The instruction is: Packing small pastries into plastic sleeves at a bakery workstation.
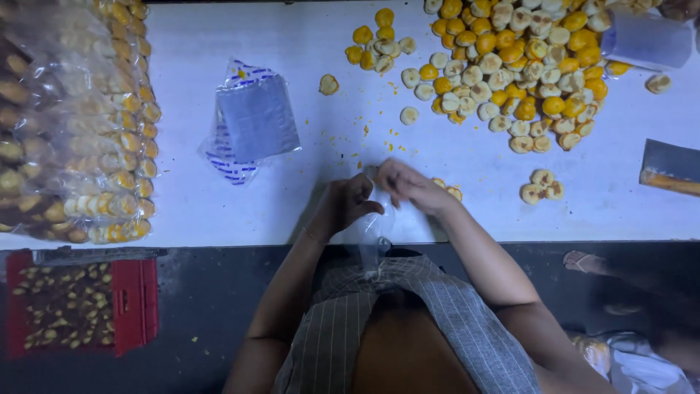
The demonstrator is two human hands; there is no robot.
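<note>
At the far left edge of the white table [240, 211] lie stacked clear packs of biscuits [109, 131], already filled, their rows running away from the person; below them, off the table edge, a red crate [138, 306] holds broken brown and yellow pieces; further right a flat bundle of empty printed bags [251, 120] lies well apart from the hands, up and to their left; the person's left hand [350, 203] is curled around the side of a thin clear plastic bag [373, 222], fingers closed on the film; the bag sits right at the near edge of the table, between the two hands, its long axis running roughly toward the person, with its lower end hanging over the edge; the right hand [405, 182] pinches the upper end of the same bag, fingers narrow and bunched, so both hands touch it and neither has to reach; just beside the right hand a few round yellow biscuits [448, 190] lie partly hidden behind the wrist; a small group of three pale biscuits [541, 187] lies near, further right; the large heap of yellow and pale biscuits [525, 66] spreads up and to the right, on the right hand's side; loose crumbs dot the table between the heap and the hands, but nothing larger stands in between; at the right edge lies a dark flat tool [671, 169], and someone else's foot [587, 263] shows on the dark floor below
</note>
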